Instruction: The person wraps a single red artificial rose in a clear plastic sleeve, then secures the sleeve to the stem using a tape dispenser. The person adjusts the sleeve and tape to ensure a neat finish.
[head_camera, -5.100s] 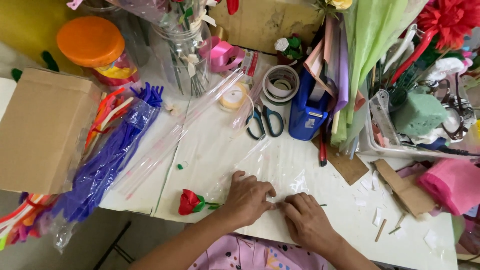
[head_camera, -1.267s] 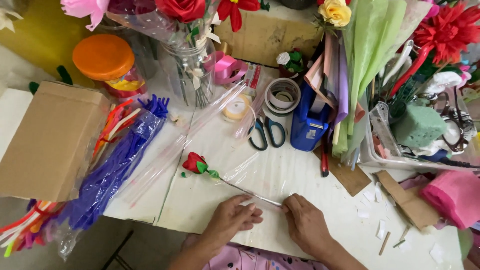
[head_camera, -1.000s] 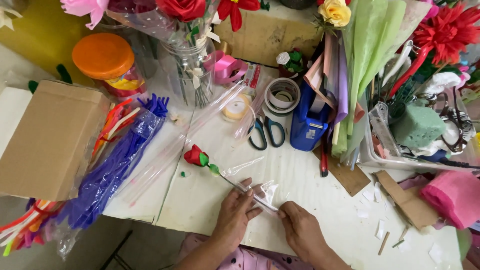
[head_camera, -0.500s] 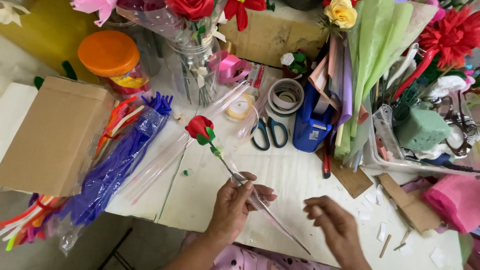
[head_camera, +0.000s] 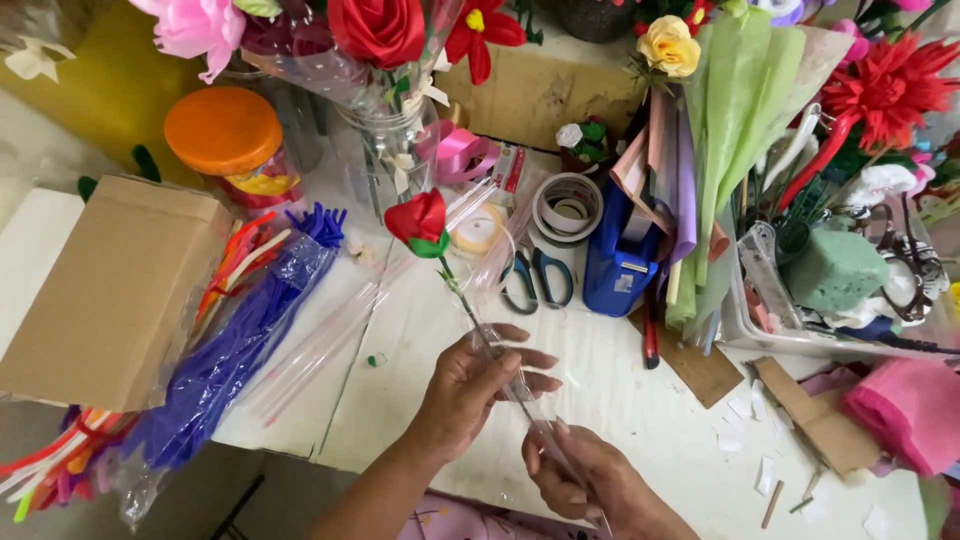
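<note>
Since half a second before, the small red paper rose on its thin stem (head_camera: 420, 222) had lifted higher above the white counter (head_camera: 640, 420), left hand (head_camera: 470, 390) fingers gripping its stem, right hand (head_camera: 585, 480) fingers pinching the clear plastic sleeve (head_camera: 535, 425) below; blue-handled scissors (head_camera: 535, 283) lay just beyond the rose.

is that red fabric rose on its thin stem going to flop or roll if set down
Red rose likely light: the left hand holds its thin stem up with fingertips. It stays straight, so probably stiff. The clear sleeve looks slippery.

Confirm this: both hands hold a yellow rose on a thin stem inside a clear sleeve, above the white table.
Not quite. In the head view the rose is red, not yellow. The left hand and right hand do hold its thin stem in the clear sleeve above the white table.
</note>
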